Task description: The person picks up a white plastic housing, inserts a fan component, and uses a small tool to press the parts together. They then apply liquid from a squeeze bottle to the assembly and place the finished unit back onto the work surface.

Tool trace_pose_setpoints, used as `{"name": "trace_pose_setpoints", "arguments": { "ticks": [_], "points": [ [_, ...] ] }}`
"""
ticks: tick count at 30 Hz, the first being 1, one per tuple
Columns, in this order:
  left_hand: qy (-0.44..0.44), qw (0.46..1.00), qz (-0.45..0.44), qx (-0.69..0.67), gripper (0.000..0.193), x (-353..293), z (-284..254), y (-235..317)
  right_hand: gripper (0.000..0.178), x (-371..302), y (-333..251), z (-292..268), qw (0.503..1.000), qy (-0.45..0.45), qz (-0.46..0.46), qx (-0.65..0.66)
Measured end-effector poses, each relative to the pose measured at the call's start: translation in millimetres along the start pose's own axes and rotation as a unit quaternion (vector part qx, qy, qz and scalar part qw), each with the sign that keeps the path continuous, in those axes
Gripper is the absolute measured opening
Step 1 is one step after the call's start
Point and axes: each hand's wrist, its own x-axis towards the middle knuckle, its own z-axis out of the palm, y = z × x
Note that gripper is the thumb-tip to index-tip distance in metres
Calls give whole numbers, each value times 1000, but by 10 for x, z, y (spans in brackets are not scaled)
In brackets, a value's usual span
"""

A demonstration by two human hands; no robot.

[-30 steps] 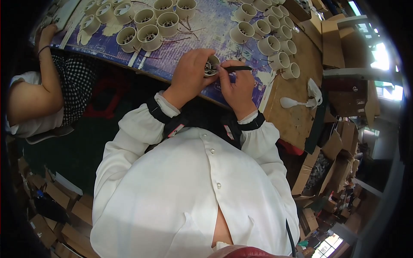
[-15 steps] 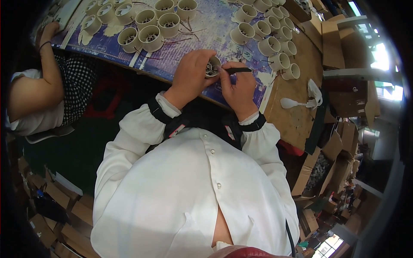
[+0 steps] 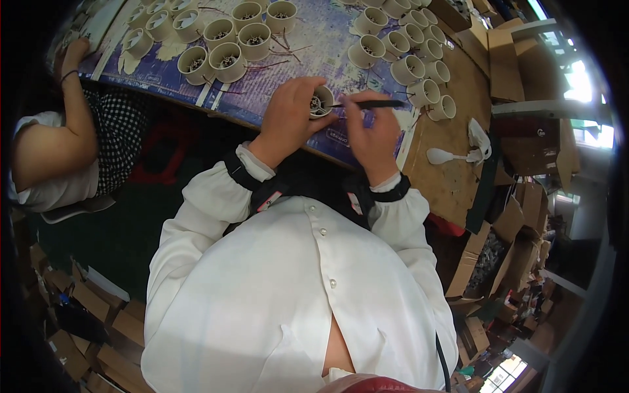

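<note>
My left hand (image 3: 286, 120) is closed around a cream round cup (image 3: 325, 105), tilted so that its mouth shows. Dark and pale small parts fill the inside; I cannot make out what they are. Between the thumb and fingers of my right hand (image 3: 374, 134) is a slim black pointed tool (image 3: 377, 104). Its thin tip reaches to the cup's right rim. To the left of the cup stand several similar cups (image 3: 227, 60) with dark contents, and thin reddish wires (image 3: 265, 64) trail from them over the table.
A purple-and-white stained sheet covers the table (image 3: 177, 78). More cups (image 3: 407, 69) stand at the right; cups with white tops (image 3: 188, 25) stand far left. A white spoon (image 3: 440, 156) lies on brown board. Another person's arm (image 3: 80, 118) is at the left. Cardboard boxes (image 3: 485, 262) stand right.
My right hand has drawn slightly right, away from the cup, and the tool's tip has moved out to the rim. My left hand still holds the cup in nearly the same place.
</note>
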Motion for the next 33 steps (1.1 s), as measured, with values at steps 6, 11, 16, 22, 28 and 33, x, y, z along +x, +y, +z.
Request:
{"name": "trace_pose_setpoints", "arguments": {
  "ticks": [6, 11, 16, 22, 28, 33],
  "points": [
    [-60, 998, 4, -10, 71, 66, -60, 32, 13, 256, 220, -396, 976, 128, 103, 141],
    [-112, 991, 29, -66, 83, 100, -14, 121, 29, 544, 677, -355, 990, 12, 111, -92],
    [-127, 968, -51, -209, 83, 71, -84, 92, 31, 675, 608, -179, 958, -120, 169, -198],
    [-100, 949, -123, -272, 71, 234, -281, -81, 30, 533, 836, -139, 978, -134, 30, -159],
    [-88, 929, -115, -339, 59, 449, -278, -247, 31, 448, 693, -168, 985, -168, 20, -19],
    [-155, 948, -84, -264, 60, 687, -274, -237, 30, 376, 693, -238, 985, -121, 123, 8]
  ]
}}
